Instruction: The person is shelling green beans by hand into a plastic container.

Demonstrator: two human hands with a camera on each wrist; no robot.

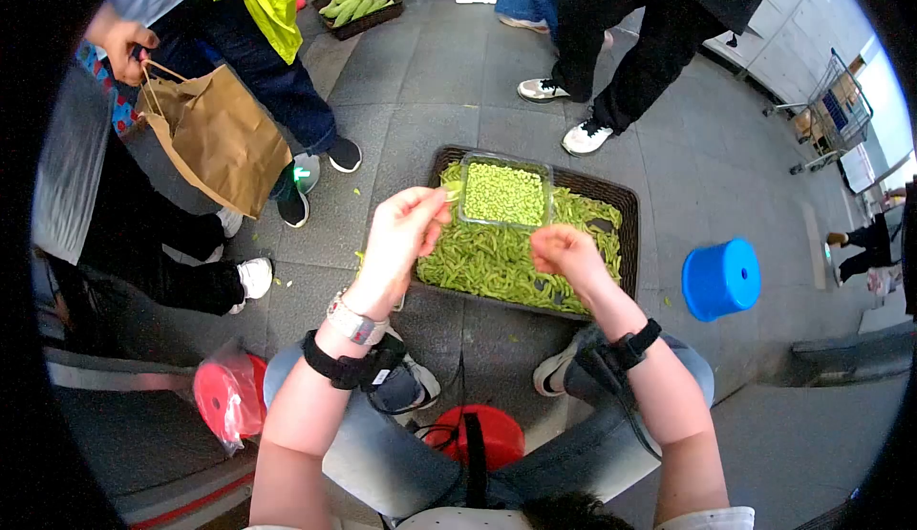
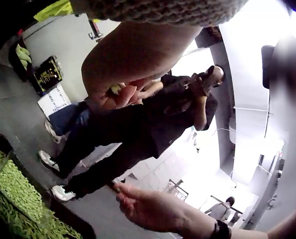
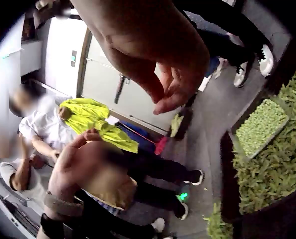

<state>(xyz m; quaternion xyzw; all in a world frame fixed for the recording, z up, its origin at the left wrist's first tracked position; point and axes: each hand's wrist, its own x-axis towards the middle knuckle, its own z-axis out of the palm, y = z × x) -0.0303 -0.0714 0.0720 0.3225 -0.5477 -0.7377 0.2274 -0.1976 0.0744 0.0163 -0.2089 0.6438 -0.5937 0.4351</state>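
Note:
Pinched in my left hand (image 1: 409,229) is a pale green bean pod (image 1: 451,189), mostly hidden by the fingers; a bit of it peeks out in the left wrist view. My right hand (image 1: 571,255) is held over the basket's right half, fingers curled in towards the thumb, and nothing shows between them in the right wrist view. Below both hands, green pods (image 1: 487,267) fill a dark woven basket (image 1: 626,243). A clear plastic box of shelled green beans (image 1: 504,194) rests on the pods near the far rim.
A blue stool (image 1: 722,280) stands right of the basket, a red stool (image 1: 482,434) between my legs. People stand at left and ahead, one holding a paper bag (image 1: 215,134). A smaller basket of large green pods (image 1: 353,5) sits farther off; a cart (image 1: 831,115) is at right.

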